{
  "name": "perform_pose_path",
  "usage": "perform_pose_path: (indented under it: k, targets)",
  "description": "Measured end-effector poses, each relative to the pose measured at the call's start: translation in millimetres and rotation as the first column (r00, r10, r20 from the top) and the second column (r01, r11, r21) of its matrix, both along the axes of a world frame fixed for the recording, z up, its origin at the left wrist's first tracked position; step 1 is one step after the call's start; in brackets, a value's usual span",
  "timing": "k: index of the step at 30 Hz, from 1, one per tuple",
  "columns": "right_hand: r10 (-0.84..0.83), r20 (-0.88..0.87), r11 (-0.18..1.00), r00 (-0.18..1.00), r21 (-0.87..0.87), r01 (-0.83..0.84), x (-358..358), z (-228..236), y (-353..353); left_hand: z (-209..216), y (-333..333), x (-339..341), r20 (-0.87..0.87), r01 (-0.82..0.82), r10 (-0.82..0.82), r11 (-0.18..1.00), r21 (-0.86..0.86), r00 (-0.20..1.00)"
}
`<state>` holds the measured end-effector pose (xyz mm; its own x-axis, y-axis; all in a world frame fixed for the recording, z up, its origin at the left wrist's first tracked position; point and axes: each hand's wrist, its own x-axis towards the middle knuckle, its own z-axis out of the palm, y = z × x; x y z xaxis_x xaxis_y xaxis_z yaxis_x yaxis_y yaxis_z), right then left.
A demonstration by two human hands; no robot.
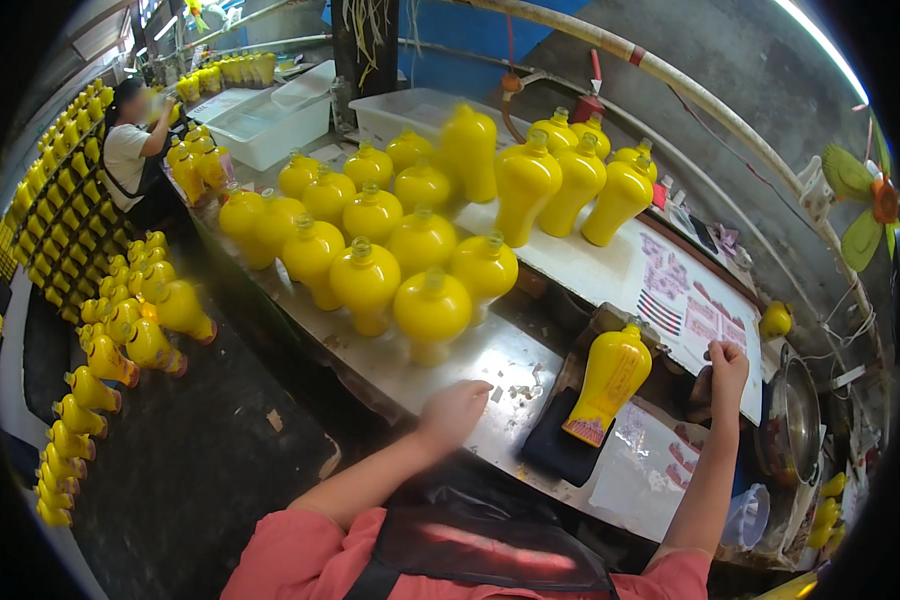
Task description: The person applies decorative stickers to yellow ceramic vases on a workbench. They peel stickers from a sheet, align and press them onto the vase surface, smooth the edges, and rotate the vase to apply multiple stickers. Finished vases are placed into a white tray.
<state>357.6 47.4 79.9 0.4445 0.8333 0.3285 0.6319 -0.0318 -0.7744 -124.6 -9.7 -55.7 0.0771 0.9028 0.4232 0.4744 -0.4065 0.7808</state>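
Pink sleeves and a dark apron sat closest, at the bottom of the view. From there both bare arms reached up to the work table.

Fingers of the left hand were curled in loosely and rested on the shiny table top, holding nothing. Small bits of scrap lay just beside them. Fingers of the right hand pointed up and touched the edge of a white sheet of red stickers. I could not tell if they pinched a sticker.

Between the two hands lay one yellow bottle. It lay on its side on a dark cloth. Its long way ran from low left to high right, with its flat bottom toward the person and its small neck pointing away, up toward the sticker sheet.

Beyond that bottle, many more yellow bottles stood up straight on the table in a big crowd. Farther back from it were clear plastic tubs; what was in them did not show. To the right of the lying bottle sat a round metal bowl, and I could not see inside it. To the left of the lying bottle, down on the floor, more yellow bottles lay in rows. Far off past them, another person stood at the table.
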Motion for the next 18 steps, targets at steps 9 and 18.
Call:
perform_pose_path:
  k: [9, 18]
  targets:
    - [0.248, 0.05, 0.909, 0.968, -0.359, -0.214, -85, 60, 86, 10, 10, 5, -0.175, 0.15, -0.163, 0.985, -0.083, 0.971]
    - [0.365, -0.367, 0.602, 0.856, -0.608, -0.518, -149, 66, 180, 8, 20, -1, -0.181, 0.296, -0.333, 0.933, -0.204, 0.925]
